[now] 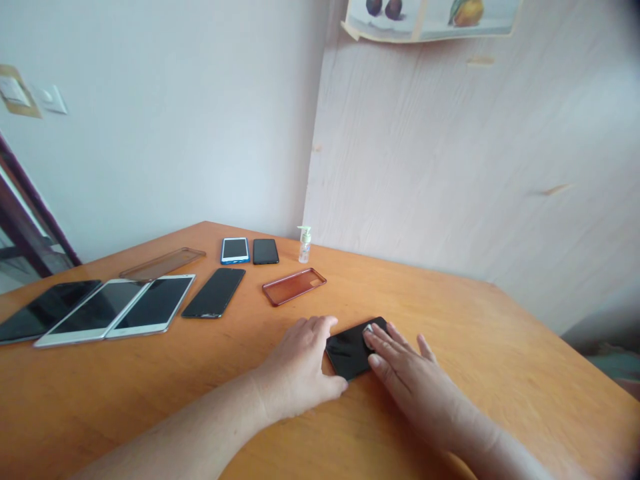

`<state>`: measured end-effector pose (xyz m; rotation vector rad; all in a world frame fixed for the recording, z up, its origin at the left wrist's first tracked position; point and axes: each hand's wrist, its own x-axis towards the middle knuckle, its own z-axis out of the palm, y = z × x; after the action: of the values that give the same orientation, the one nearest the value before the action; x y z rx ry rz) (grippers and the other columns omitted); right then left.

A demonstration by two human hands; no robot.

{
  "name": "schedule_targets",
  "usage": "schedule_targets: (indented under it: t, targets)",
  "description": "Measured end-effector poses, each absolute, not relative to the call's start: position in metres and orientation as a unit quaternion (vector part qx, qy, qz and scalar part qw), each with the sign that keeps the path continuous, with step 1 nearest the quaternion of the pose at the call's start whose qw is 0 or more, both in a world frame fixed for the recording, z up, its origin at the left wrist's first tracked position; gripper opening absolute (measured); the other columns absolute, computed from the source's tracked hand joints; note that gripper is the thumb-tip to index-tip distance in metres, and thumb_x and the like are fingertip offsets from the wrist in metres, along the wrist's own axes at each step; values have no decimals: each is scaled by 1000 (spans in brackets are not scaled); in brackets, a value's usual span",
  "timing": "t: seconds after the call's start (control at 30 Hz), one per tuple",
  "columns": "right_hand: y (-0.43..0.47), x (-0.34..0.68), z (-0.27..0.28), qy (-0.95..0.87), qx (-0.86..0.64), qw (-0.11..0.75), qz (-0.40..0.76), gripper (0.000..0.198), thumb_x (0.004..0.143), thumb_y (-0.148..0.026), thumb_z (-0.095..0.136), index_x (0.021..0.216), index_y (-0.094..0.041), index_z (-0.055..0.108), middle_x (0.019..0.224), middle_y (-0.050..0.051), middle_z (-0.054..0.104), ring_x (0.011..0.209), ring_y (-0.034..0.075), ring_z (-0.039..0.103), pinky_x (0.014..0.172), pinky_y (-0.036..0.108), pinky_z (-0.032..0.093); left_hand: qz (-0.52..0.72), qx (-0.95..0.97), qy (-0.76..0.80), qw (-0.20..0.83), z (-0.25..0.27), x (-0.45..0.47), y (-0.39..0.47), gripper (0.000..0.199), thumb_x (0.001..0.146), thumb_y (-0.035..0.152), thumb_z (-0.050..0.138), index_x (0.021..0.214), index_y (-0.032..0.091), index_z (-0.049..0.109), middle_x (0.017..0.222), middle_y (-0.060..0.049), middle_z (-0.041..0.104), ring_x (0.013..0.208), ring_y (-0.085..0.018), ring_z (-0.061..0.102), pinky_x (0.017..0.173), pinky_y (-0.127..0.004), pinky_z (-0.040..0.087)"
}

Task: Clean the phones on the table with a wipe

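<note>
A black smartphone [347,352] lies screen up on the wooden table in front of me. My left hand [300,367] is curved around its left end, thumb at the near corner and fingers at the far edge, steadying it. Under the fingertips of my right hand [410,377] a small white wipe [369,329] is pressed against the right part of the screen. Most of the wipe is hidden by those fingers. Beyond the phone lies a reddish-brown phone case [294,288], its camera cutout toward the right.
A small clear pump bottle [305,245] stands near the table's back edge. Left of it lie a black phone [265,251] and a blue-cased phone [235,250]. Another black phone [214,293], white tablets [153,305], a dark tablet [50,310] and a clear case [165,264] occupy the left side.
</note>
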<state>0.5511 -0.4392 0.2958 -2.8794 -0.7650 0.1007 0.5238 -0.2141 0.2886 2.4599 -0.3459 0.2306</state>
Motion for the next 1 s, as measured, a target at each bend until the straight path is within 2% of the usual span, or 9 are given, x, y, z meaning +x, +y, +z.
schedule_targets:
  t: [0.13,0.27,0.4,0.5,0.63,0.87,1.0]
  targets:
    - [-446,567,288,-180,-983,45,-2,53,103,-44,26,150,-22,40,157,6,34,148,35,17,112,73,12,83,934,-127,323,291,523,-215,72,63,23,74,129,19,47,121,-11,61,116,-31,55,100,-44,44]
    - [-427,550,295,-303,-948,98,18,51,104,-46,27,151,-29,37,158,2,31,149,31,13,115,69,8,93,930,-121,335,287,525,-215,73,62,24,75,129,21,47,118,-10,62,113,-32,56,97,-45,45]
    - [-412,537,303,-399,-904,137,63,52,104,-49,25,154,-35,30,160,-2,27,150,28,12,117,66,7,101,925,-125,345,283,526,-215,79,62,24,75,134,19,42,124,-12,59,118,-32,54,99,-45,45]
    - [-418,550,296,-345,-930,124,33,50,104,-48,24,152,-34,35,159,-2,31,149,30,15,115,69,8,91,929,-120,338,284,526,-215,80,62,25,74,135,17,41,124,-13,59,118,-32,54,100,-46,44]
    - [-427,568,285,-231,-968,95,-15,52,104,-45,25,150,-26,40,157,3,34,148,35,16,112,74,11,86,930,-115,340,286,524,-216,85,60,23,75,137,18,39,122,-12,60,115,-32,55,100,-46,44]
    - [-406,547,298,-380,-917,121,29,51,104,-48,26,152,-34,33,159,-1,31,150,31,10,116,68,7,111,923,-121,348,282,526,-215,86,62,23,72,140,18,36,128,-14,57,121,-33,52,101,-46,43]
    - [-416,561,293,-286,-953,97,11,52,104,-47,24,151,-31,36,159,0,32,149,33,13,113,71,10,97,929,-112,340,283,526,-215,91,62,25,75,143,17,33,127,-14,57,121,-32,52,102,-45,43]
